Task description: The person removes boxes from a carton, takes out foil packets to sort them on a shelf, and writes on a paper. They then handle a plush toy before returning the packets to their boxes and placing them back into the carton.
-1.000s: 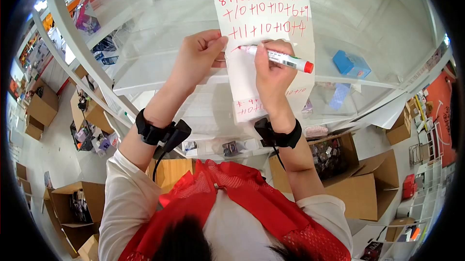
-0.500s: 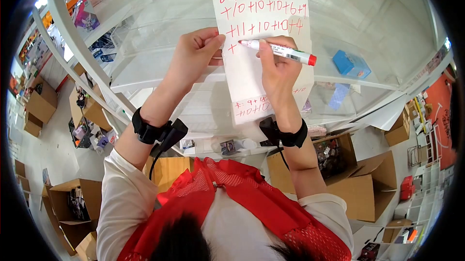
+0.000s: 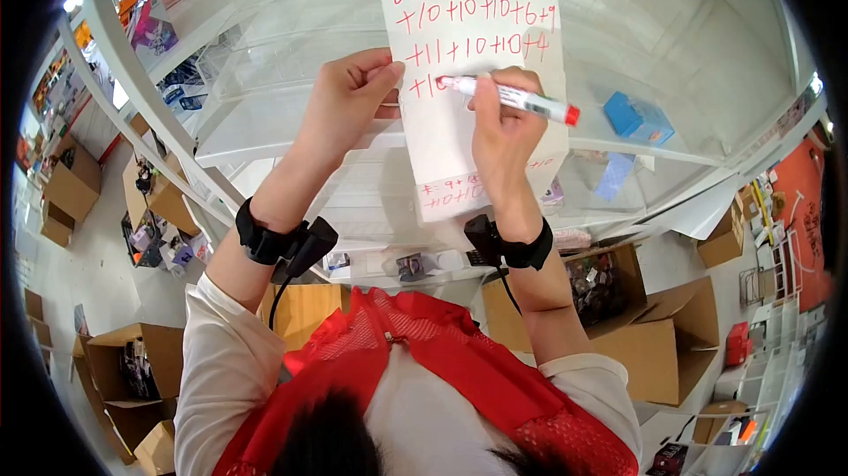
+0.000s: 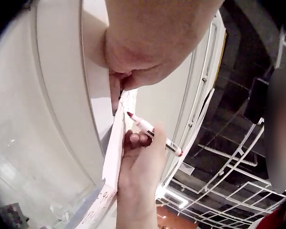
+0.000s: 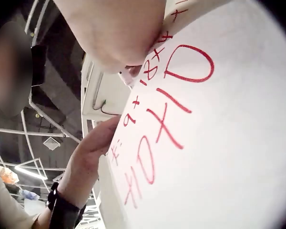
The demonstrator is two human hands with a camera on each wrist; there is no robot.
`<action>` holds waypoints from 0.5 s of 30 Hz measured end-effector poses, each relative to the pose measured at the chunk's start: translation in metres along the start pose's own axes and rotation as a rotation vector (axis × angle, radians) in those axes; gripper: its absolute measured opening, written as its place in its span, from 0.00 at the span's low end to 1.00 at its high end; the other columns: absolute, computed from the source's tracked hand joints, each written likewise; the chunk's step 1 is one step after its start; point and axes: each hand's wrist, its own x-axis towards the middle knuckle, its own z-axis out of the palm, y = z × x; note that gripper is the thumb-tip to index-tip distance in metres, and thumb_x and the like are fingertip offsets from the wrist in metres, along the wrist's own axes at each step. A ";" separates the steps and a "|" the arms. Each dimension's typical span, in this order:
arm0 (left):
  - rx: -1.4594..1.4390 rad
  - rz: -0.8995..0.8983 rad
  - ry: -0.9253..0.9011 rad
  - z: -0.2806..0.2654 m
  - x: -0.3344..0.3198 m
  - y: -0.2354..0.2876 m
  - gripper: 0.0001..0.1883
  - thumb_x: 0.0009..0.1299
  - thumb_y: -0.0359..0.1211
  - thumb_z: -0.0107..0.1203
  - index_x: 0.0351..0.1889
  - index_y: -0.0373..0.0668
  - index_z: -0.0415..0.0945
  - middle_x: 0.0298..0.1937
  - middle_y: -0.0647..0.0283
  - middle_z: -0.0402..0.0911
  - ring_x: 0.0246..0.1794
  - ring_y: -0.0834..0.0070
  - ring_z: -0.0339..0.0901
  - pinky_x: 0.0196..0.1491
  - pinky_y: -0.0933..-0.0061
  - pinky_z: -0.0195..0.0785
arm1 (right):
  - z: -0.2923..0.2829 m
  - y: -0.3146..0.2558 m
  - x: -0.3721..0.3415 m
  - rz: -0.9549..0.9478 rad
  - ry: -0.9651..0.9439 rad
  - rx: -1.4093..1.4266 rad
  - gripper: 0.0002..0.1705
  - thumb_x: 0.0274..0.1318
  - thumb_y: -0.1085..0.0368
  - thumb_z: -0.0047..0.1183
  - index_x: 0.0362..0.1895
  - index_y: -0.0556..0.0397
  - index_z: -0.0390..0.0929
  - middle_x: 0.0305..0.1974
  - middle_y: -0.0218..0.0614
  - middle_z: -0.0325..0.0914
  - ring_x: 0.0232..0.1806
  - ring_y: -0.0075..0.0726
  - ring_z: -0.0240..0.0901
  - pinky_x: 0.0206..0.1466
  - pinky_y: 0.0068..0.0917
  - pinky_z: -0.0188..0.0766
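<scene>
Along 4th row (image 3: 426, 87) on white card (image 3: 442, 136), red-ended marker (image 3: 549, 108) lies approx. L–R, tip twd L hand (image 3: 358, 92), which pinches card edge; R hand (image 3: 508, 127) grips barrel.

White shelving (image 3: 265, 127) is filling the middle, reflecting light. Pale floor (image 3: 97, 277) is showing at left. Open cardboard boxes (image 3: 632, 348) are sitting low on both sides, some holding packed goods. A red area (image 3: 799, 211) is showing far right, floor or wall unclear. In the wrist views, a dark ceiling (image 4: 243, 38) is spreading behind white bars (image 4: 233, 164); a light tube (image 5: 30, 172) is glowing.
</scene>
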 end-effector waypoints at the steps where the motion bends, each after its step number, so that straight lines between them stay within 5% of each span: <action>1: 0.010 -0.001 0.010 0.001 -0.001 0.000 0.13 0.67 0.30 0.45 0.46 0.33 0.72 0.32 0.67 0.77 0.29 0.83 0.75 0.32 0.83 0.71 | 0.001 -0.003 -0.001 -0.048 0.046 0.060 0.08 0.54 0.68 0.49 0.34 0.59 0.65 0.29 0.37 0.70 0.24 0.24 0.68 0.29 0.19 0.66; 5: -0.037 0.056 0.057 -0.001 -0.007 0.003 0.12 0.67 0.29 0.45 0.44 0.32 0.72 0.29 0.67 0.76 0.28 0.84 0.74 0.32 0.83 0.71 | -0.024 -0.026 -0.011 -0.226 0.008 -0.026 0.18 0.59 0.58 0.41 0.44 0.61 0.61 0.36 0.48 0.73 0.31 0.37 0.73 0.38 0.32 0.69; 8: -0.105 0.142 0.121 -0.009 -0.031 -0.006 0.08 0.67 0.28 0.46 0.38 0.33 0.72 0.25 0.69 0.73 0.27 0.85 0.73 0.30 0.82 0.70 | -0.060 -0.030 -0.037 -0.388 0.203 -0.436 0.27 0.58 0.48 0.37 0.41 0.63 0.65 0.38 0.51 0.73 0.41 0.43 0.72 0.50 0.37 0.64; 11: 0.003 0.255 0.187 -0.022 -0.069 -0.033 0.04 0.64 0.23 0.48 0.27 0.36 0.68 0.20 0.72 0.67 0.25 0.87 0.71 0.29 0.80 0.70 | -0.091 -0.017 -0.048 -0.636 0.338 -0.665 0.38 0.55 0.46 0.44 0.58 0.56 0.44 0.55 0.63 0.56 0.56 0.58 0.58 0.58 0.50 0.55; 13: -0.070 0.262 0.150 -0.028 -0.095 -0.057 0.04 0.63 0.21 0.48 0.29 0.37 0.65 0.26 0.66 0.71 0.30 0.78 0.75 0.33 0.76 0.71 | -0.124 -0.013 -0.071 -0.524 0.091 -0.894 0.48 0.50 0.47 0.51 0.61 0.48 0.29 0.60 0.64 0.42 0.60 0.64 0.48 0.59 0.57 0.49; 14: -0.234 0.492 -0.023 -0.029 -0.096 -0.068 0.09 0.61 0.19 0.49 0.35 0.36 0.62 0.35 0.57 0.72 0.39 0.64 0.76 0.41 0.69 0.71 | -0.139 -0.006 -0.085 -0.483 0.032 -0.875 0.49 0.48 0.48 0.55 0.62 0.45 0.32 0.60 0.63 0.45 0.59 0.63 0.50 0.59 0.57 0.51; 15: -0.255 0.521 -0.190 -0.040 -0.101 -0.081 0.12 0.60 0.20 0.51 0.38 0.36 0.60 0.42 0.52 0.69 0.47 0.53 0.72 0.47 0.61 0.69 | -0.134 -0.008 -0.086 -0.512 0.045 -0.847 0.43 0.50 0.55 0.54 0.60 0.49 0.38 0.58 0.59 0.52 0.55 0.55 0.59 0.57 0.49 0.58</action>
